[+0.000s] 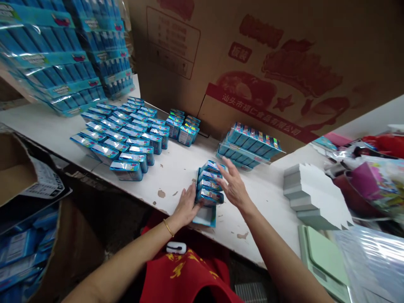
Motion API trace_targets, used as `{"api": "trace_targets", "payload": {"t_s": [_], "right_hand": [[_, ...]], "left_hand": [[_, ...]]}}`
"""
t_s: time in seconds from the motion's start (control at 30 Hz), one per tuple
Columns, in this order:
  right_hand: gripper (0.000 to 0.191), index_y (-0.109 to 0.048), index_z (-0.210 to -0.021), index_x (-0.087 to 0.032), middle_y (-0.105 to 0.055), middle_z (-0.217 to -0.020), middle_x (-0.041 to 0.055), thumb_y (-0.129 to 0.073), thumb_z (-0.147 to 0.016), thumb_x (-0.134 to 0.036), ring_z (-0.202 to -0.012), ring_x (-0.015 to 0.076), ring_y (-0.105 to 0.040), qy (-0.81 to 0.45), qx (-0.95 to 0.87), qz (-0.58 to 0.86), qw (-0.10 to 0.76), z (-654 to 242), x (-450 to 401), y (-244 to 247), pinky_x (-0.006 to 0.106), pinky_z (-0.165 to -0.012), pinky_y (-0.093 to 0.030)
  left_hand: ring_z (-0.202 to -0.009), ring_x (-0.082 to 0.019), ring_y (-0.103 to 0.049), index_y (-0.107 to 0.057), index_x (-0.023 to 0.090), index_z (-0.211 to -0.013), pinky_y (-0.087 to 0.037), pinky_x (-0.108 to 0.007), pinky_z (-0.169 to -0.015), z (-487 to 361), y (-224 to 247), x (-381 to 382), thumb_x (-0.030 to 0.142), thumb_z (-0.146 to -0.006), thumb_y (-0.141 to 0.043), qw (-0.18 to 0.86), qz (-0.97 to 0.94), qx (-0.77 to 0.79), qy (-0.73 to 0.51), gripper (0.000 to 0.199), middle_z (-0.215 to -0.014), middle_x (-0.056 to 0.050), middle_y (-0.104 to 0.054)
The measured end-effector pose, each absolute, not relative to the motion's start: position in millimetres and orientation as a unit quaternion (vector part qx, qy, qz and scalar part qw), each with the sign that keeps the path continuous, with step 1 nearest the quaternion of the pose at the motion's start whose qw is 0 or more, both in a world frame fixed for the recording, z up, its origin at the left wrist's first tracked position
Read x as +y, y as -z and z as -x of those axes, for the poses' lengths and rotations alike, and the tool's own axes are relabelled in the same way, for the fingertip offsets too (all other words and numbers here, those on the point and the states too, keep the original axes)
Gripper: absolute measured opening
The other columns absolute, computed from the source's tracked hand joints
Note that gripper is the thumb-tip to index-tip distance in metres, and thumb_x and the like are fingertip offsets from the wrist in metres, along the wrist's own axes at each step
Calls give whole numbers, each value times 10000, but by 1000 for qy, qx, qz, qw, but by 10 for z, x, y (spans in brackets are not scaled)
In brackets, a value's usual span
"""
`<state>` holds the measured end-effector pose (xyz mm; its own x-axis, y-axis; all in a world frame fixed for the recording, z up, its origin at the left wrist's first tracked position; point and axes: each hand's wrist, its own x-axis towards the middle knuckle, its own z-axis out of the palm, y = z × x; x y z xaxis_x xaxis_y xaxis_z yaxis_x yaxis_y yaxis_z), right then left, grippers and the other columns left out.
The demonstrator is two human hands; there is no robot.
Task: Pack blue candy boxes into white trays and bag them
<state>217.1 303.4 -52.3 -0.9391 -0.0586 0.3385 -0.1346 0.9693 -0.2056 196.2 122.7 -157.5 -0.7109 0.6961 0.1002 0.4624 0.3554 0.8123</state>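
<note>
In the head view, a shallow display tray [205, 216] with a pale inside lies at the table's near edge. Several small blue boxes [210, 196] stand in a row in it, and its near end is bare. My left hand [185, 205] rests along the tray's left side, fingers stretched out and thumb close to the nearest box. On the right, my right hand [234, 185] has its fingers apart beside the farther boxes; whether the fingertips touch them is hard to tell. Neither hand is closed around anything.
Rows of blue boxes [126, 132] stand left on the white table [176, 168]. Wrapped box stacks [59, 63] rise behind. A wrapped filled tray [249, 147] sits by the large carton [268, 54]. Right are stacked grey-white card pieces [315, 193] and a green scale [326, 252].
</note>
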Motion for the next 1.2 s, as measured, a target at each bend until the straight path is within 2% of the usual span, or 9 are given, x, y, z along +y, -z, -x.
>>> {"api": "trace_targets", "payload": {"t_s": [0.13, 0.27, 0.47, 0.57, 0.67, 0.83, 0.93, 1.0, 1.2], "right_hand": [[679, -190, -1396, -161, -104, -1458, 100, -351, -853, -536, -1330, 295, -15, -25, -999, -20, 44, -1988, 2904, 582, 554, -1040, -95], [628, -172, -1401, -176, -210, -1432, 84, -271, -883, -519, -1318, 260, -153, -95, -988, -86, -86, -1873, 3036, 527, 519, -1049, -140], [510, -391, -1314, -212, -362, -1367, 71, -394, -867, -458, -1247, 227, -342, -192, -978, -14, 86, -1375, 3335, 313, 412, -1026, -296], [555, -406, -1302, -186, -321, -1388, 87, -505, -818, -438, -1289, 234, -257, -170, -981, -55, 72, -859, 3310, 399, 414, -1049, -259], [793, -290, -1359, -133, -238, -1421, 118, -635, -718, -448, -1327, 249, -118, -137, -988, -37, 63, -273, 3256, 503, 405, -1070, -207], [945, -164, -1392, -109, -166, -1435, 154, -619, -688, -546, -1319, 298, -114, -135, -987, 84, 14, 392, 3079, 668, 420, -1054, -209], [903, -117, -1384, -44, -149, -1417, 215, -543, -756, -535, -1290, 321, -196, -147, -972, 183, 32, 463, 2871, 815, 408, -986, -307], [814, -153, -1370, -35, -240, -1365, 228, -504, -796, -492, -1233, 314, -301, -128, -969, 194, 77, 423, 2737, 890, 391, -945, -342], [774, -284, -1323, -112, -427, -1162, 152, -587, -701, -458, -1069, 302, -405, -80, -983, 129, 99, 444, 2644, 903, 401, -880, -364]], "left_hand": [[-1337, -231, -152, -104, 127, -1393, -120, -514, -1064, -1955, 1545, 1236, 451, -878, -276, 125, -360, 829, -409, 632, -1436, -171, -197], [-1338, -222, -148, -149, 113, -1383, -181, -485, -1063, -1901, 1528, 1217, 478, -875, -263, 114, -380, 836, -380, 635, -1444, -172, -154], [-1312, -215, -240, -144, 158, -1389, -266, -478, -1042, -1880, 1618, 1173, 437, -875, -316, 59, -391, 842, -366, 610, -1411, -149, -274], [-1301, -216, -267, -139, 157, -1391, -291, -475, -1036, -1889, 1656, 1155, 412, -877, -330, 38, -398, 845, -356, 605, -1400, -139, -302], [-1308, -206, -251, -104, 155, -1396, -300, -461, -1041, -1868, 1657, 1123, 398, -882, -328, 35, -415, 841, -345, 611, -1411, -126, -282], [-1320, -207, -216, -47, 143, -1400, -292, -458, -1052, -1815, 1628, 1087, 377, -883, -336, 37, -432, 834, -342, 637, -1427, -119, -241], [-1318, -218, -223, -38, 132, -1400, -303, -461, -1045, -1804, 1641, 1087, 378, -880, -347, 34, -437, 831, -344, 653, -1423, -126, -248], [-1311, -227, -239, -37, 129, -1400, -310, -465, -1038, -1803, 1655, 1088, 390, -877, -350, 34, -437, 829, -348, 663, -1417, -133, -260], [-1311, -225, -242, -49, 141, -1400, -296, -477, -1043, -1803, 1621, 1082, 370, -879, -351, 51, -431, 828, -355, 644, -1418, -127, -264]]}}
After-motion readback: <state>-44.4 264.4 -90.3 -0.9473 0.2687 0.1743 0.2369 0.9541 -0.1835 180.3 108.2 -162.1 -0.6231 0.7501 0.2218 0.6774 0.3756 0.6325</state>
